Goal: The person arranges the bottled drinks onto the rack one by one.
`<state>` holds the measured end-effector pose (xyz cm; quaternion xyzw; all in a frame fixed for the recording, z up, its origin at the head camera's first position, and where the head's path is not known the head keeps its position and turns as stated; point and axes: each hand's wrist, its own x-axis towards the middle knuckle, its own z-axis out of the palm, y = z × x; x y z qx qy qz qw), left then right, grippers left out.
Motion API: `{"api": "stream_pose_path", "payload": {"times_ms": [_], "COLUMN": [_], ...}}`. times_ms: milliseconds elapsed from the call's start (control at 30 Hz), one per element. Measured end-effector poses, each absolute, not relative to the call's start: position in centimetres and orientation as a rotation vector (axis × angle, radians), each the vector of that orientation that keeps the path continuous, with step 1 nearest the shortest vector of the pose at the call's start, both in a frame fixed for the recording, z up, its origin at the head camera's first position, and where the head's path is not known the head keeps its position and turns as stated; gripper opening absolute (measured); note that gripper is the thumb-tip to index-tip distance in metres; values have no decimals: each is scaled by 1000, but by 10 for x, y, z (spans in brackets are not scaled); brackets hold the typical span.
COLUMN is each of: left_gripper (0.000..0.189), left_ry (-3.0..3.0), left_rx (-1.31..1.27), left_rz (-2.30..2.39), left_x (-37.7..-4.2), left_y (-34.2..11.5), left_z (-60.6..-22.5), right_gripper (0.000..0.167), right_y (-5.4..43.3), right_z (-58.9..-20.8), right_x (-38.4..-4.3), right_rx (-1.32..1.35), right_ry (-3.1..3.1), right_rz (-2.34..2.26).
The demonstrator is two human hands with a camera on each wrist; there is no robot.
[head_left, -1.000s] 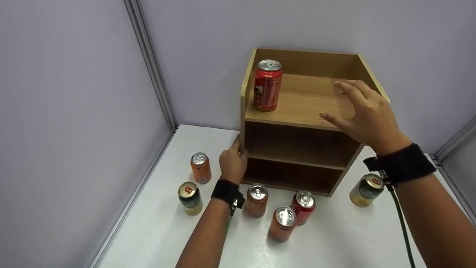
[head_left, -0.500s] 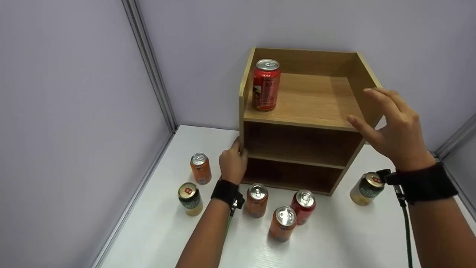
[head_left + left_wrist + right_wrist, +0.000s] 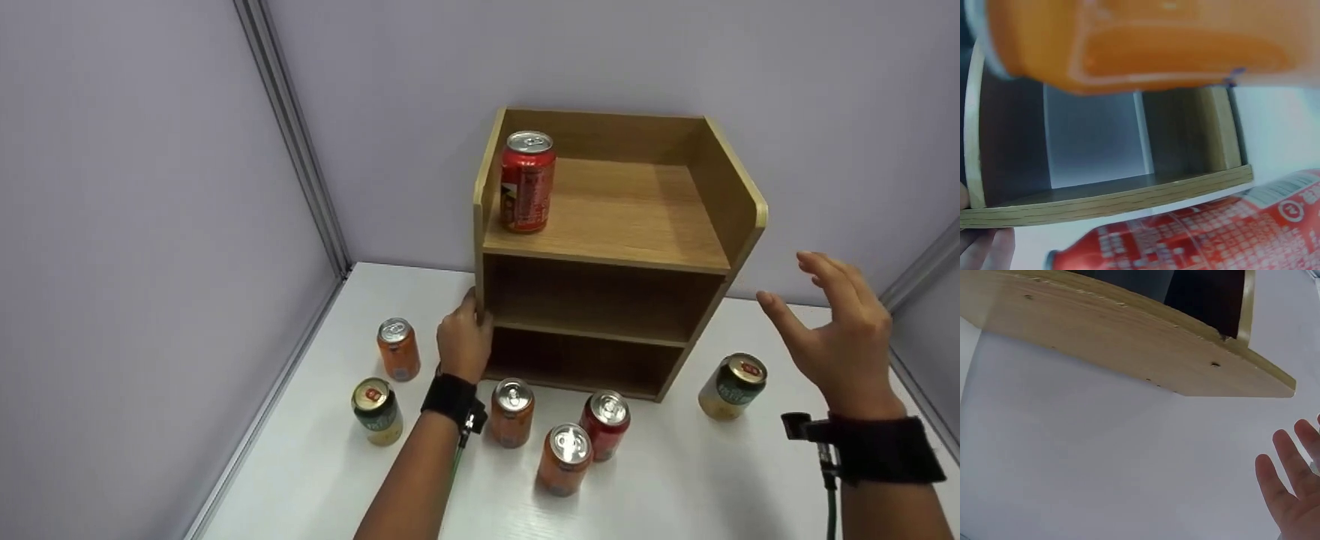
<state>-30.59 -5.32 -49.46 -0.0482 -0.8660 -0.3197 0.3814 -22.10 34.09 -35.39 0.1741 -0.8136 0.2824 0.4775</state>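
Observation:
A small wooden shelf unit (image 3: 600,259) stands against the back wall. My left hand (image 3: 463,345) grips the edge of its left side panel; in the left wrist view, fingertips (image 3: 999,247) show on the panel's outer side. A red drink can (image 3: 528,184) stands upright on the top level, at the left. My right hand (image 3: 851,345) is in the air right of the shelf, fingers extended and apart, holding nothing. The nearest thing to it is a green-and-gold can (image 3: 733,386) on the table.
In front of the shelf stand two orange cans (image 3: 512,414) and a red can (image 3: 606,424). Left of my left arm are another orange can (image 3: 398,349) and a green-and-gold can (image 3: 377,411). Grey-white walls enclose the white table (image 3: 315,465).
My right hand has moved away from above the shelf's top level, rightward and down toward me. The left hand keeps its grip on the panel. The head view has shifted slightly.

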Motion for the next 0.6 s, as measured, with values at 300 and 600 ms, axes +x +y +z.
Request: {"api": "stream_pose_path", "payload": {"times_ms": [300,600], "left_gripper": [43,46], "left_ry": [-2232,-2186], "left_rx": [-112,-105], "left_rz": [-1108,-1407], "left_x": [-311,-307], "left_y": [-54,-61], "left_z": [-494,-494], "right_gripper": [56,55], "right_y": [368,378], "right_z": [-392,-425], "right_x": [-221,-218], "right_rx": [290,194], "right_ry": [-2135,-2288], "right_rz": [796,790]}}
